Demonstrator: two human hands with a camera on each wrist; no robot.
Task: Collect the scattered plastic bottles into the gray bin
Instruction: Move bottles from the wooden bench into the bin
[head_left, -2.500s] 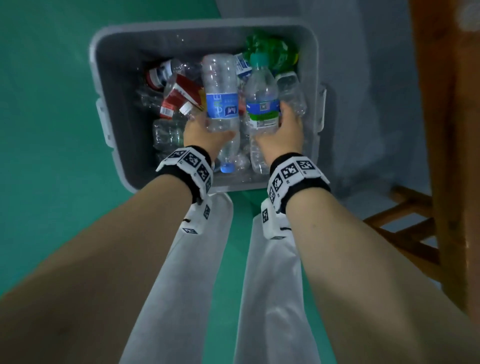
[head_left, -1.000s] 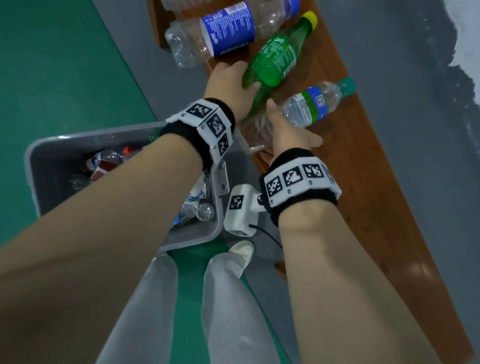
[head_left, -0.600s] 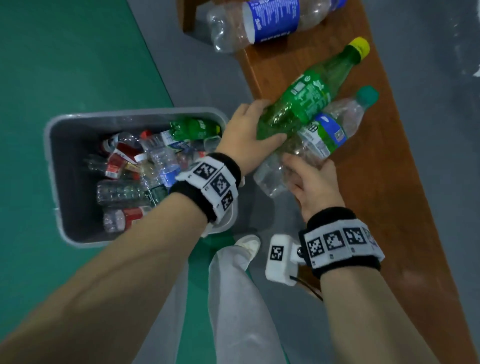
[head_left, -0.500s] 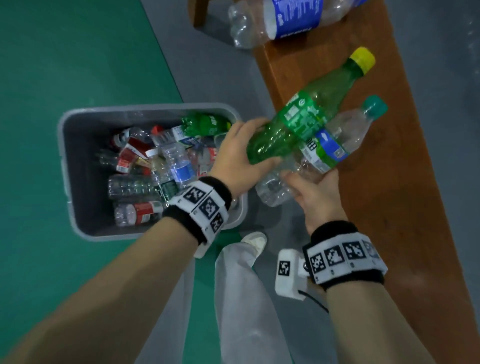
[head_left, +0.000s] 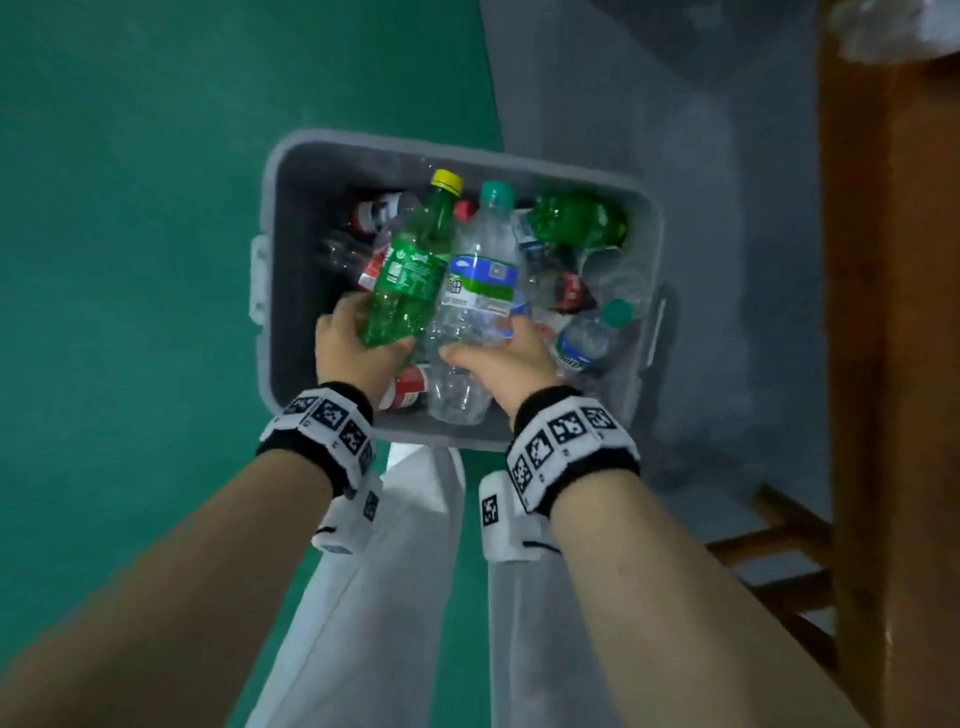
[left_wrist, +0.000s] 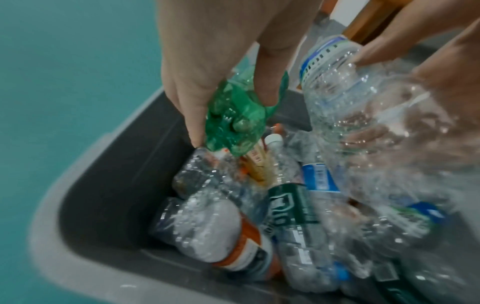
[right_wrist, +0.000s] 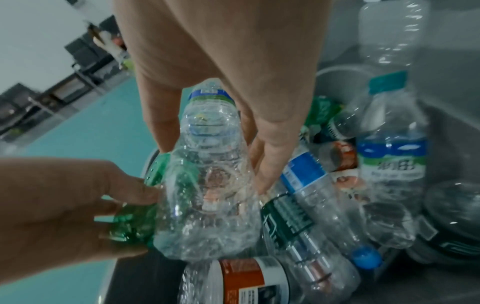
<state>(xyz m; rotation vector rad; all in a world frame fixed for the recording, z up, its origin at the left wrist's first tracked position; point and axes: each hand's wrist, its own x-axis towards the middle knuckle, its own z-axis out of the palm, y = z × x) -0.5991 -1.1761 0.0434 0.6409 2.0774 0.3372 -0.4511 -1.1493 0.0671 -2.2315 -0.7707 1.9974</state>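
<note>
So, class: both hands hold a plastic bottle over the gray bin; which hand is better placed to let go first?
Probably the left hand: its green plastic bottle hangs over the gray bin's emptier side.

Dim, cool light, motion-blurred wrist views, wide-angle distortion

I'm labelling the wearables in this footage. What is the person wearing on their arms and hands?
Both forearms are bare, without sleeves, and the hands are gloveless. Each wrist carries a black band topped with white panels printed with square black-and-white markers. A white box with its own marker hangs under each wrist; the right one has a thin dark cable.
</note>
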